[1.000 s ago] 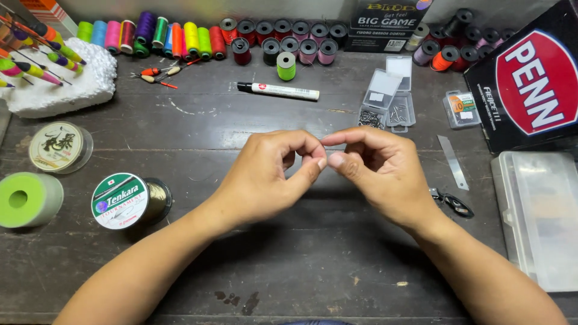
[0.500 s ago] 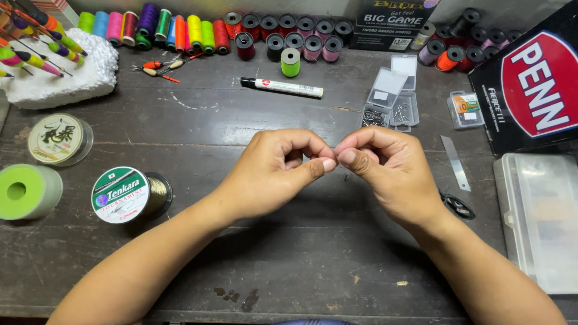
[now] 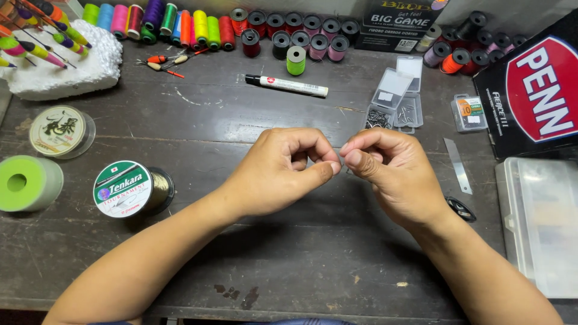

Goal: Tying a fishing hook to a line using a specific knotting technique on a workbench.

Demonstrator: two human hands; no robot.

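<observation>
- Above the middle of the dark wooden tabletop (image 3: 180, 132), my left hand (image 3: 274, 174) and my right hand (image 3: 391, 177) meet fingertip to fingertip.
- Left grip: thumb and curled fingers pressed together in a pinch. Whatever lies between them is too fine to make out.
- Right grip: thumb and forefinger likewise pinched shut, just beside the left thumb tip. I cannot tell what it clamps.
- Nearest things behind my right hand: small clear hook boxes (image 3: 394, 99), lids raised, with tiny dark hooks inside.
- Behind those boxes and to their left: a white marker pen (image 3: 288, 86), lying flat.
- Right of my right hand: a slim metal blade (image 3: 457, 165), flat on the wood; small black snips (image 3: 460, 208) close to my right wrist.
- Right edge: a frosted plastic tackle case (image 3: 539, 222), lid closed, and behind it a black carton with a red oval (image 3: 533, 90).
- Left of my left forearm: a green-labelled spool of line (image 3: 129, 189) on its side. Farther left lie a flat clear spool (image 3: 60, 130) and a lime-green foam roll (image 3: 27, 183).
- Far edge: a row of coloured thread spools (image 3: 174, 27), then dark bobbins (image 3: 301, 30) with pink and red thread, and one lime-green bobbin (image 3: 295, 60) set forward of them.
- Far left corner: a white foam block (image 3: 66, 69) with bright fishing floats (image 3: 36, 36) stuck into it.
</observation>
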